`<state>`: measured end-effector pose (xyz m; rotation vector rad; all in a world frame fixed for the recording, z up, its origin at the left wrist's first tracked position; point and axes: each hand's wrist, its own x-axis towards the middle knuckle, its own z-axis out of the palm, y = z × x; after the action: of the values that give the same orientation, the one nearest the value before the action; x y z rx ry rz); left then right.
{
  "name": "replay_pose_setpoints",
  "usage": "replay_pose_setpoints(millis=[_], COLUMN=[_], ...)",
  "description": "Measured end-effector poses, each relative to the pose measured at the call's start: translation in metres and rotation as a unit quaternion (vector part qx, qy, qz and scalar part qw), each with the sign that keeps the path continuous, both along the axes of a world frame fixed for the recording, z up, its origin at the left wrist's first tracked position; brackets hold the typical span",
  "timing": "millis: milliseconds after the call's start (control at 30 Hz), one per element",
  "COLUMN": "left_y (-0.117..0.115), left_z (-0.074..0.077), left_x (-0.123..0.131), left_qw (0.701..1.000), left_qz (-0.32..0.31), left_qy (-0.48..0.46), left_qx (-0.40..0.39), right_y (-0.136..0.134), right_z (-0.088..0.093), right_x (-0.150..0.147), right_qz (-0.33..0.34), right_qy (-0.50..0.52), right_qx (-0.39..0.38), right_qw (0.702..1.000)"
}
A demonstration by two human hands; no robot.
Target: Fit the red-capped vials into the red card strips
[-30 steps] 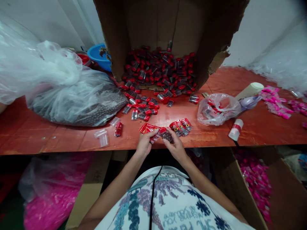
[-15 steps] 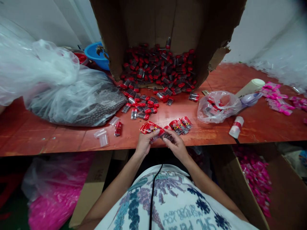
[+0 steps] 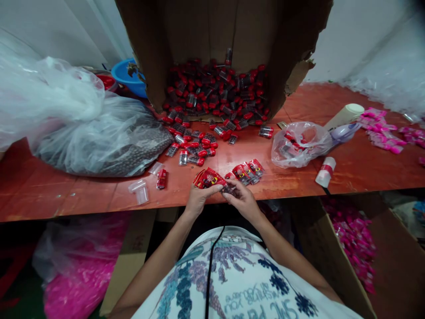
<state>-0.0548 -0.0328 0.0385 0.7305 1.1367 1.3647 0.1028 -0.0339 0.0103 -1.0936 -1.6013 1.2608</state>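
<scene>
My left hand (image 3: 198, 199) is closed on a fanned stack of red printed packets (image 3: 210, 177), thumb on top, at the table's front edge. Fingers of my right hand (image 3: 245, 202) pinch a small clear pack with dark beads (image 3: 229, 189) against the near end of that stack; whether it is inside a packet I cannot tell. Just beyond my right hand lies a short row of red packets (image 3: 246, 171) with dark contents. Small clear bottles with red caps (image 3: 202, 148) are heaped further back, spilling out of a cardboard box (image 3: 257, 31) tipped on its side.
On the left slumps a clear bag of dark beads (image 3: 133, 153), with empty clear containers (image 3: 141, 194) and a small red roll (image 3: 161, 179) before it. To the right are an open plastic bag (image 3: 300, 144), a white roll (image 3: 325, 172) and pink packs (image 3: 381, 130).
The view has shifted slightly. The red stack in my left hand shows more of its front, and my right fingers have moved down a little at its near end.
</scene>
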Motion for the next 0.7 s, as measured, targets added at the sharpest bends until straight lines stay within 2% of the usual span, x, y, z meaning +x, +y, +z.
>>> replay_pose_setpoints(millis=[200,433,500,633,700], left_y=[-0.003,-0.003,-0.003,-0.003,-0.004], left_z=[-0.004,0.0,-0.001,-0.006,-0.008], left_x=[0.003,-0.002,0.0,0.008,0.009], left_qw=[0.999,0.999,0.999,0.999,0.999], left_qz=[0.029,-0.036,-0.031,0.001,0.01], left_qy=[-0.021,0.002,0.001,-0.007,0.0], left_qx=[0.0,-0.007,-0.014,-0.046,-0.052], right_y=[0.0,-0.006,-0.008,-0.011,-0.01], right_z=[-0.001,-0.001,-0.001,0.001,0.0], right_x=[-0.002,-0.002,-0.004,-0.006,-0.005], right_qz=[-0.015,-0.011,-0.026,-0.081,-0.086], right_qy=[-0.02,0.087,0.082,0.003,-0.003], right_qx=[0.055,-0.119,-0.103,0.006,0.009], right_qw=[0.998,0.989,0.991,0.997,0.996])
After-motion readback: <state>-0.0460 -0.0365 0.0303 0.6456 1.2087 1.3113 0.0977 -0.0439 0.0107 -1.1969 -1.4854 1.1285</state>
